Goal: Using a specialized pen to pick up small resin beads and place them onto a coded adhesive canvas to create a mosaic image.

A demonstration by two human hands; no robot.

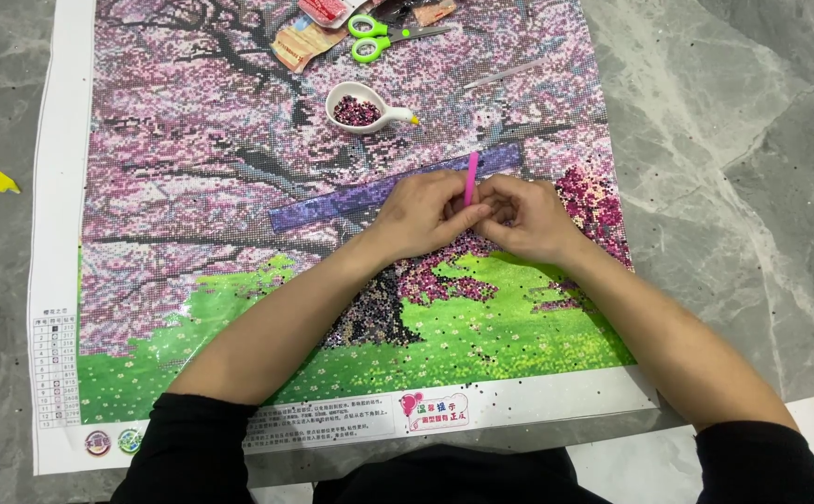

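Observation:
A large diamond-painting canvas [192,187] with pink blossom trees and green grass lies on a grey marble surface. My left hand [421,215] and my right hand [528,219] meet over the middle of the canvas, fingertips touching. A pink pen-like tool [470,177] sticks up between them; my right hand's fingers grip it and the left fingers touch its lower end. A strip of purple film [332,203] runs across the canvas under my hands. A small white tray [362,107] with dark pink beads sits just beyond the hands.
Green-handled scissors [374,37], small bead packets [304,42] and a red-bead box [325,9] lie at the canvas top. Metal tweezers [505,73] rest at upper right. A yellow scrap [2,182] lies on the marble at left. Loose beads dot the lower right.

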